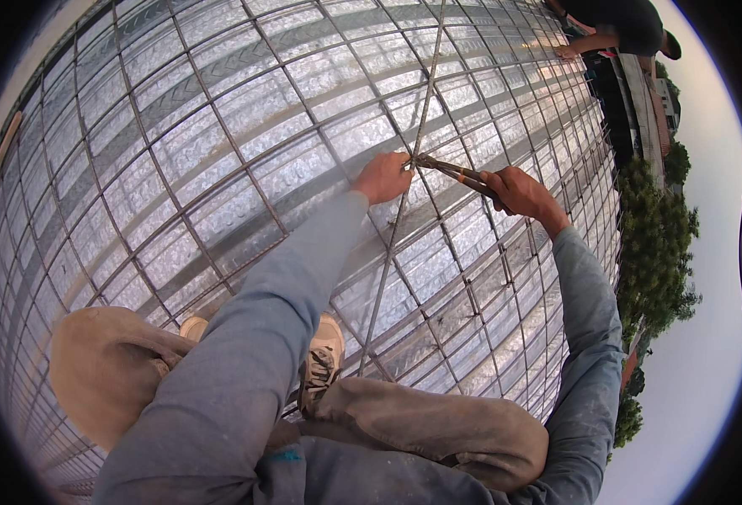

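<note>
In my right hand (520, 194) is a pair of end-cutting pliers (462, 175), gripped by the handles. Their jaws meet a crossing of the steel rebar mesh (257, 157), where a diagonal rebar (390, 244) passes over the grid. My left hand (381, 178) is closed right beside the jaws, fingertips at the same crossing. What its fingers pinch is too small to make out.
Ribbed galvanized metal decking (320, 101) lies beneath the mesh. My shoe (324, 353) stands on it between my bent knees. Another person (632, 25) reaches onto the mesh at the far right. Trees (653, 244) rise beyond the right edge.
</note>
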The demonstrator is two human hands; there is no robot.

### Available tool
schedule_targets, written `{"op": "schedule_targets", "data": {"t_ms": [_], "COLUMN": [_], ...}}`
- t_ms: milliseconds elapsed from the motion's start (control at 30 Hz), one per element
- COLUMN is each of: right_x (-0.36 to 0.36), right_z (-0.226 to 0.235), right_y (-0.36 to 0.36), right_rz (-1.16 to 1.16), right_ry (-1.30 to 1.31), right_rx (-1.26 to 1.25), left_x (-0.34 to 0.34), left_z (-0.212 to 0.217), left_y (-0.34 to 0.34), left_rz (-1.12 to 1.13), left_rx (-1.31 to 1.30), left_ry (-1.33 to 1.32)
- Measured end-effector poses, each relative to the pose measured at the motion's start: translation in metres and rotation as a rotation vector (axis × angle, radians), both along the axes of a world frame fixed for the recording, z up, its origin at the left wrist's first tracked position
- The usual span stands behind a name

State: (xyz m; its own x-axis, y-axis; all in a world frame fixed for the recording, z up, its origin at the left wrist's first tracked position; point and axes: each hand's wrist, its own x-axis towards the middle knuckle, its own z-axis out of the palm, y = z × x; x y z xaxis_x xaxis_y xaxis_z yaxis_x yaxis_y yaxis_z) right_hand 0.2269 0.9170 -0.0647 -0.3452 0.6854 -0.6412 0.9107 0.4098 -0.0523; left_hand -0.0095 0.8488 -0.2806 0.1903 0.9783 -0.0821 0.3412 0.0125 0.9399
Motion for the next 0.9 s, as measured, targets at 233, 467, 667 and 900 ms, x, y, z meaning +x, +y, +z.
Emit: {"op": "schedule_targets", "data": {"t_ms": [233, 467, 667, 900], "right_x": [-0.013, -0.005, 0.002, 0.014], "right_z": [0.007, 0.003, 0.006, 0.001], "right_y": [0.005, -0.011, -0.007, -0.026], "right_rz": [-0.324, -0.575, -0.012, 0.656], "right_ry": [0.013, 0.262, 0.049, 0.045], "right_rx": [-0.302, -0.417, 0.011, 0.723], "left_x": [-0.002, -0.005, 0.004, 0.004], "left_z": [-0.004, -0.008, 0.006, -0.004], "left_y": [-0.002, -0.006, -0.002, -0.003], "left_rz": [0.014, -0.002, 0.024, 0.055], "left_rx": [0.002, 0.012, 0.016, 0.117], "left_ry": [0.005, 0.005, -0.031, 0.000]}}
